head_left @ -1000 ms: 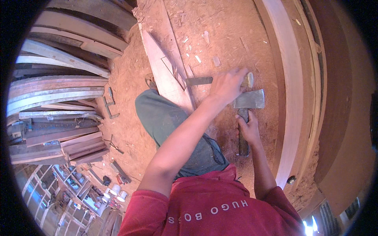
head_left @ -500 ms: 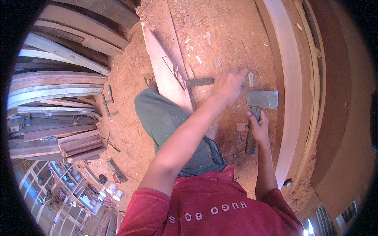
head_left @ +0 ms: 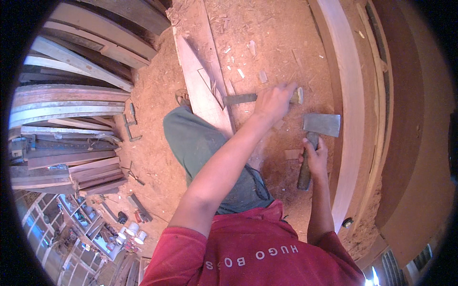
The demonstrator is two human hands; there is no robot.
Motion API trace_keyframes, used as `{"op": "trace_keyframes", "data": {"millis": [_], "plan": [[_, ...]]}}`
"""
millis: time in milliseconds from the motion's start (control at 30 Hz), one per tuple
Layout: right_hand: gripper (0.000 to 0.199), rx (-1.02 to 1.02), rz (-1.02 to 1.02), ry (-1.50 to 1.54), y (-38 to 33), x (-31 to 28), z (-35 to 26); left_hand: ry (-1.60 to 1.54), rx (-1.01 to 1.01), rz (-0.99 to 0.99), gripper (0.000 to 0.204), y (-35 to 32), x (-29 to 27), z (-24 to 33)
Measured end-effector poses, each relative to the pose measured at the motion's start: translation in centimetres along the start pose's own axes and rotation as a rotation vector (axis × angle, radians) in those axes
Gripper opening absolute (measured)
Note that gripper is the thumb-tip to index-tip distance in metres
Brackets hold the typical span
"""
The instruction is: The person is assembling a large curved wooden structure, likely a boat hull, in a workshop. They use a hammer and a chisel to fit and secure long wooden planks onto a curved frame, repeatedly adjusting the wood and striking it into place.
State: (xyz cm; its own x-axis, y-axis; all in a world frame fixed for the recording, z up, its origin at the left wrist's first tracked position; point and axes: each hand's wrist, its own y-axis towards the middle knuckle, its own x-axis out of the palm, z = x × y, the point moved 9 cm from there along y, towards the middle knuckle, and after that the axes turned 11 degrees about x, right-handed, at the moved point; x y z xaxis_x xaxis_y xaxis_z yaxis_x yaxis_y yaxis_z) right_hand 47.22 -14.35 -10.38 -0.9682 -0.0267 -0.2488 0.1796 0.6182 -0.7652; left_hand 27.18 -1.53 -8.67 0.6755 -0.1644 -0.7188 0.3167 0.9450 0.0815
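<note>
My left hand [head_left: 275, 102] is closed around a chisel [head_left: 241, 99]. The chisel lies almost level, its flat blade pointing left and its pale handle end showing beyond my fist. Its tip meets the edge of a light wooden board [head_left: 200, 90] at a marked-out notch. I cannot tell how deep the tip sits. Farther right, my right hand [head_left: 316, 157] grips the dark handle of a hatchet [head_left: 322, 124] with a broad grey metal head. The hatchet head is apart from the chisel, to the right of its handle end. My left knee rests against the board.
Wood shavings and chips [head_left: 263, 76] litter the brown ground. A long curved plank [head_left: 350, 95] runs along the right. Stacked boards [head_left: 71, 102] fill the left, with a clamp [head_left: 129, 125] beside them. White containers [head_left: 133, 230] stand at lower left.
The hatchet in my right hand has shifted slightly right and nearer to me, away from the chisel. My left hand and the chisel have moved slightly left.
</note>
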Motion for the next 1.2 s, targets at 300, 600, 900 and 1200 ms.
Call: {"op": "trace_keyframes", "data": {"millis": [300, 600, 900, 1200], "plan": [[0.019, -0.185, 0.304, 0.326, -2.3, -5.8, -10.3, 0.02, -0.028, 0.014, 0.046, 0.2, -0.2, -0.6], [0.022, -0.279, -0.011, -0.453, 1.7, 1.2, -9.4, 0.073, -0.014, 0.033, 0.038, 0.3, 0.0, -0.8], [0.021, 0.133, -0.09, 0.179, 0.9, 1.9, -2.3, 0.117, 0.111, -0.657, 0.026, 0.8, 6.2, -0.8], [0.019, 0.126, -0.072, 0.199, -1.1, 1.4, 1.6, -0.3, 0.289, 0.247, 0.027, 1.3, -8.7, 3.2]]}}
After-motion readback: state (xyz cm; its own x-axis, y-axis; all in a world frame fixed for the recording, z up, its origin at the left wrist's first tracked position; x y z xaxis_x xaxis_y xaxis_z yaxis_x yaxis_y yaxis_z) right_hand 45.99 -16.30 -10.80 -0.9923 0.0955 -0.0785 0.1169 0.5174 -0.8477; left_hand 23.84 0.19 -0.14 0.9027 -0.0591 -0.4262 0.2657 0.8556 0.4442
